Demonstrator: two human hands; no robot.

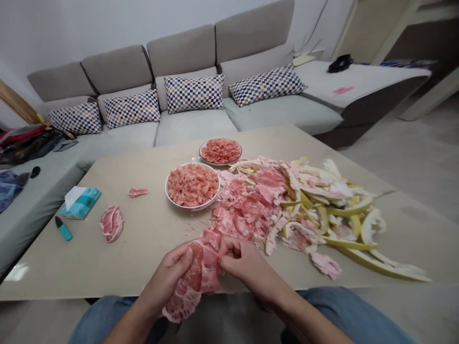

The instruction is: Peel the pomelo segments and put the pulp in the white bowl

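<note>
Between my hands, at the table's near edge, is a piece of pink pomelo (202, 267) with its pale membrane partly peeled back. My left hand (172, 267) is wrapped round its left side, thumb on the flesh. The fingers of my right hand (238, 258) pinch the membrane on the right side. Just beyond lies a heap of pink membrane scraps (240, 205). A white bowl (192, 209) full of peeled pomelo flesh stands ahead, and behind it is a plate (229, 164) with more flesh. Two unpeeled pieces, a larger pomelo segment (112, 223) and a small one (138, 191), lie to the left.
Thick yellow-green pomelo rinds (344, 210) spread over the right side of the table (143, 267). A blue tissue pack (81, 203) and a small teal-handled knife (63, 229) lie at the left. Behind the table runs a grey sofa (193, 126) with checked cushions (195, 93).
</note>
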